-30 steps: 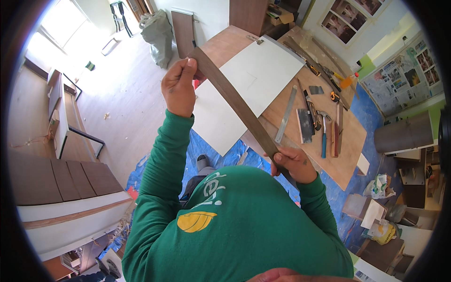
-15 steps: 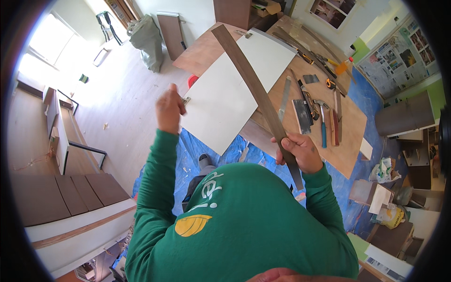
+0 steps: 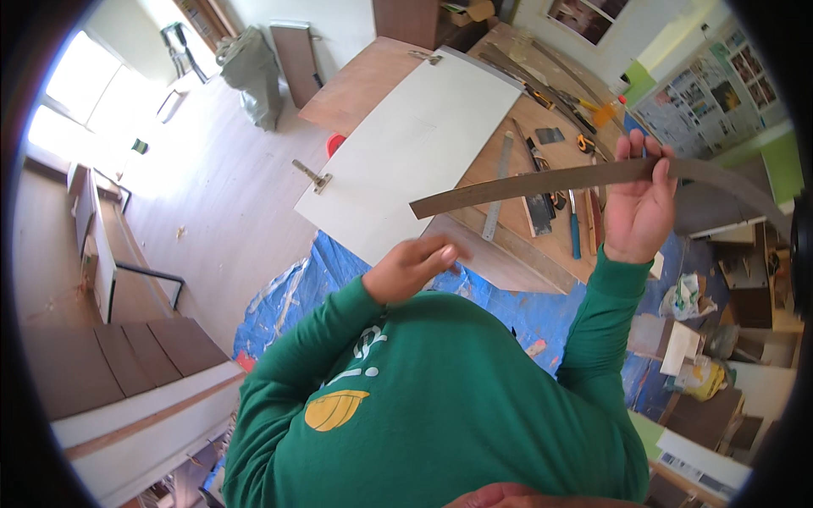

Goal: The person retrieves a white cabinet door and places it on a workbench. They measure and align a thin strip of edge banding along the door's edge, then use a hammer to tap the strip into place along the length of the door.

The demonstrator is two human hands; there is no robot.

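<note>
One brown strip [image 3: 525, 184] is gripped by the right hand [image 3: 637, 207], right of the white panel [image 3: 415, 135]; beside that panel hovers the left hand [image 3: 413, 269] (blurred, can't tell finger spread).

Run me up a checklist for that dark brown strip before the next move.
1. Right hand gripping the dark brown strip: ok, thumb and fingers on it.
2. Left hand supporting the strip: not ok, apart from it.
3. Strip's right-hand end free of obstacles: cannot tell, it runs to the picture's dark rim.
4. White panel free of loose tools: ok, only hinges at its edges.
5. Blue-handled hammer lying off the panel: ok, on the plywood.
</note>
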